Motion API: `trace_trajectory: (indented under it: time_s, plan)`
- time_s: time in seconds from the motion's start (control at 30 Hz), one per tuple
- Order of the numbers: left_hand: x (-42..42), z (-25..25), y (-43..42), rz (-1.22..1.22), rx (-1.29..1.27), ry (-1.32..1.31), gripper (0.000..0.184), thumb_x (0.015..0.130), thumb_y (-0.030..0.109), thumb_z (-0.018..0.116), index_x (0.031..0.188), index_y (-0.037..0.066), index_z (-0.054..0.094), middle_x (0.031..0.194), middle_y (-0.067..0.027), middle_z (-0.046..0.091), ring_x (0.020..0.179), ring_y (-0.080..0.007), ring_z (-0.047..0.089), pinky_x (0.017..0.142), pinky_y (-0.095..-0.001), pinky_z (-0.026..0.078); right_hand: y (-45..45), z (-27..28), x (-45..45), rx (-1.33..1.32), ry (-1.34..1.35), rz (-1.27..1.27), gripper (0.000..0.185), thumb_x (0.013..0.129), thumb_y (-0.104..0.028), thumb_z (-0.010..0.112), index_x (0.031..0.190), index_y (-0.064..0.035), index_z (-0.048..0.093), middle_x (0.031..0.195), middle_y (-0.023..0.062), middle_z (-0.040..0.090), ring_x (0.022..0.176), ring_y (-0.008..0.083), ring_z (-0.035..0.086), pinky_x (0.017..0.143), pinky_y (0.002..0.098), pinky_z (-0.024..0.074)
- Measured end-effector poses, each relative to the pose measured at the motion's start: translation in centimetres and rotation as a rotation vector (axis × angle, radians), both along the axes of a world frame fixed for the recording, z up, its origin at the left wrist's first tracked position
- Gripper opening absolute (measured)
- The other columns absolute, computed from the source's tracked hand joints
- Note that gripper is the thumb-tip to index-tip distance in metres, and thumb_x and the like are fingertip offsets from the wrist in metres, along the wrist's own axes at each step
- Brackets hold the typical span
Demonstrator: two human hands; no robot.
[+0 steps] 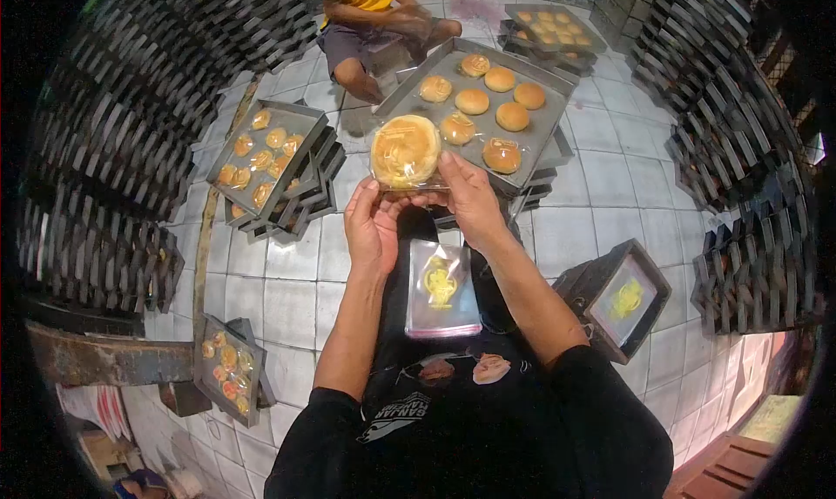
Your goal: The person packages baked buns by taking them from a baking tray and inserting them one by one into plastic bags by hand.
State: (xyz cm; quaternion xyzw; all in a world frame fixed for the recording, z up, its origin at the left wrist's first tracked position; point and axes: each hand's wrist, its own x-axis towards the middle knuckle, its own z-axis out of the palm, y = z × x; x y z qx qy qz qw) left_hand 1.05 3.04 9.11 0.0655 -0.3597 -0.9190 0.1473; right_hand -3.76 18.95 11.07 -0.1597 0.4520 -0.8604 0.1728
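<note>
Head view: your left fingers (366, 194) and right fingers (454, 171) grip a bagged bun (406, 149), and the tray (547, 126) beyond holds wrapped buns (502, 156), with four bare buns (472, 102) apparently left.

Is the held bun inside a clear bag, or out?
In: glossy, faintly printed film covers the bun, its clear edge showing beside the right hand. Whether it's sealed, I cannot tell.
</note>
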Motion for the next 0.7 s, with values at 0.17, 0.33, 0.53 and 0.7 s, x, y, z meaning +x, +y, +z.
trace_trajectory:
  time_s: [0.17,0.33,0.53,0.7]
  plan:
    - [0.2,-0.5,-0.5,-0.084,-0.015,0.021,0.029,0.107,0.026,0.05,0.124,0.005,0.059,0.123,-0.0125,0.068,0.108,-0.0237,0.069,0.09,-0.0391,0.058,0.0,0.2,0.2,0.029,0.004,-0.033,0.054,0.11,-0.045,0.046,0.137,0.0009,0.057,0.12,0.0105,0.07,0.098,0.0156,0.07,0.081,0.0309,0.0616]
    - [0.5,1.1,-2.6,-0.389,0.036,0.086,0.058,0.11,0.05,0.041,0.148,0.007,0.048,0.144,-0.0132,0.058,0.133,-0.0262,0.058,0.111,-0.0436,0.049,1.3,-0.6,0.1,0.147,0.021,0.032,0.053,0.111,-0.042,0.046,0.136,0.0031,0.058,0.112,0.0106,0.072,0.089,0.0161,0.071,0.077,0.0311,0.0623]
    - [0.4,-0.5,-2.0,-0.224,-0.087,-0.014,0.052,0.112,0.04,0.038,0.145,0.001,0.05,0.143,-0.0133,0.059,0.133,-0.0247,0.058,0.111,-0.043,0.049,1.0,-2.2,1.0,0.609,0.474,-0.401,0.029,0.101,-0.023,0.067,0.115,0.0021,0.071,0.098,0.0147,0.074,0.083,0.0234,0.073,0.074,0.0323,0.0581]
    - [0.4,-1.6,-2.4,-0.206,0.027,-0.088,0.051,0.113,0.038,0.038,0.145,0.001,0.05,0.142,-0.0144,0.06,0.132,-0.0263,0.059,0.11,-0.0432,0.05,1.0,-0.8,2.0,0.887,0.974,-0.699,0.007,0.09,-0.006,0.072,0.095,-0.0011,0.07,0.101,0.0135,0.07,0.092,0.0329,0.07,0.088,0.0354,0.0554]
